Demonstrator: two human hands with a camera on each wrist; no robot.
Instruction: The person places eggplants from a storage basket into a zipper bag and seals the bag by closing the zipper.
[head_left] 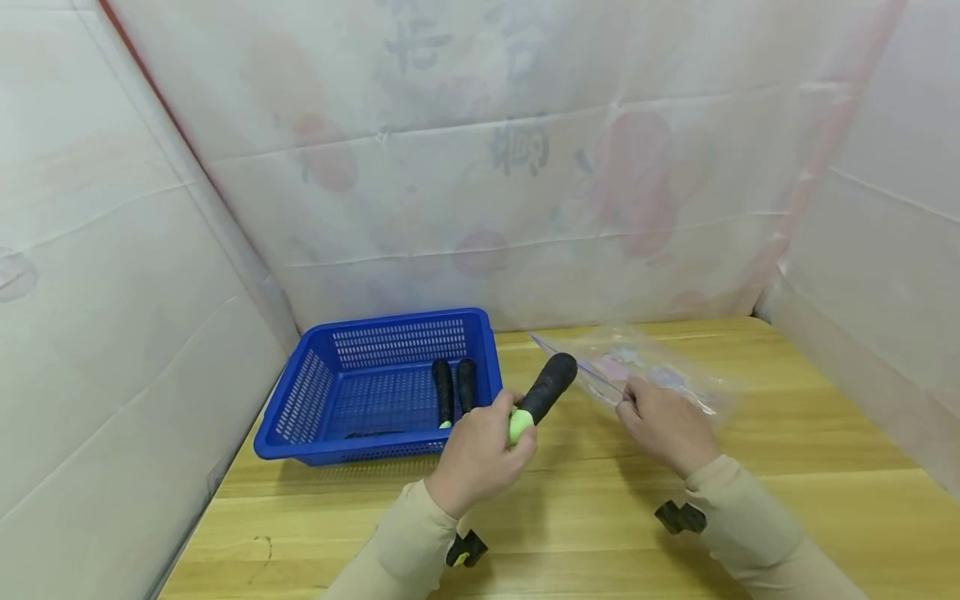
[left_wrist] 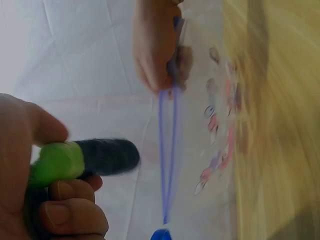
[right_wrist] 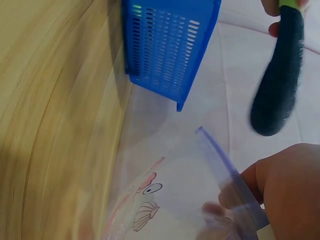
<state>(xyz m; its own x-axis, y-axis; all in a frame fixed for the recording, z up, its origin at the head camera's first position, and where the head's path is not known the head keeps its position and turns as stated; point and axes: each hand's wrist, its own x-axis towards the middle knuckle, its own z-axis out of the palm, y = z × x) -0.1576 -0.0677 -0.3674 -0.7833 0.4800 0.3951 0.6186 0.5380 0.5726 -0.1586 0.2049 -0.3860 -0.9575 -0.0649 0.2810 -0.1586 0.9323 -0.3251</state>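
Note:
My left hand [head_left: 480, 450] grips a long, near-black eggplant [head_left: 551, 387] by its light green stem end. The dark rounded tip points toward a clear zip bag [head_left: 678, 379] with pink and purple cartoon prints. My right hand [head_left: 671, 425] pinches the bag at one end of its purple zip edge [left_wrist: 161, 145]. In the left wrist view, the two zip strips stand slightly apart, and a gap separates the eggplant's tip from them. The right wrist view shows the eggplant [right_wrist: 280, 75] above the bag's edge, its green end partly covered by fingers.
To the left stands a blue slotted basket [head_left: 330, 450]. Inside it lie two more dark eggplants [head_left: 444, 387] side by side, and a dark piece [head_left: 371, 434] partly hidden by the front rim. Pale printed sheets [head_left: 450, 208] wall in the wooden table [head_left: 360, 517] behind and on both sides.

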